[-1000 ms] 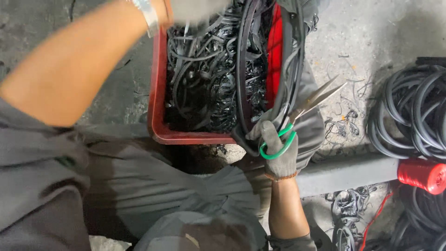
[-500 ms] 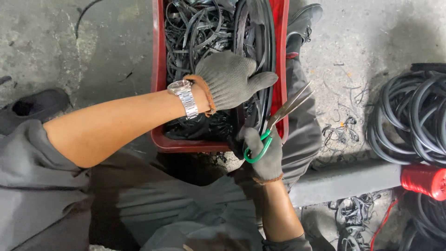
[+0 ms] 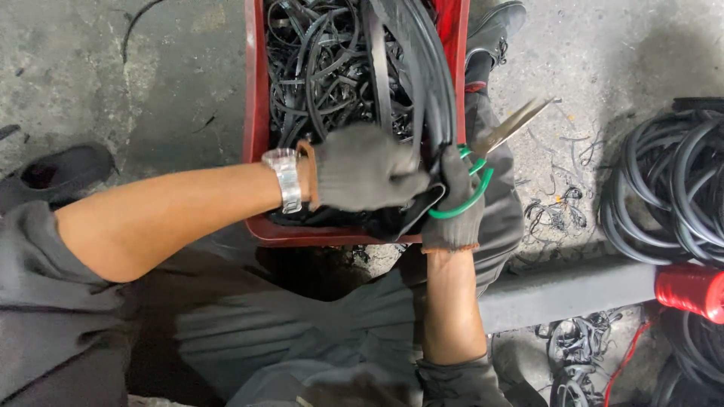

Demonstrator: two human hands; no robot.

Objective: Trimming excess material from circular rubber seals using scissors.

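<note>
A thick bundle of black rubber strips [image 3: 422,98] runs along the right edge of the red crate [image 3: 255,113], over a tangle of thinner black offcuts [image 3: 324,83] filling it. The left hand [image 3: 366,177], in a grey glove, closes around the bundle's lower end at the crate's near right corner. Touching it, the gloved right hand [image 3: 456,200] is clenched on the green handles of scissors [image 3: 490,147], whose blades point away over the crate's right edge, slightly parted. A metal watch [image 3: 285,179] sits on the left wrist. On the concrete floor [image 3: 136,83] to the right lie coiled black hoses [image 3: 671,188] and a red spool [image 3: 690,290].
</note>
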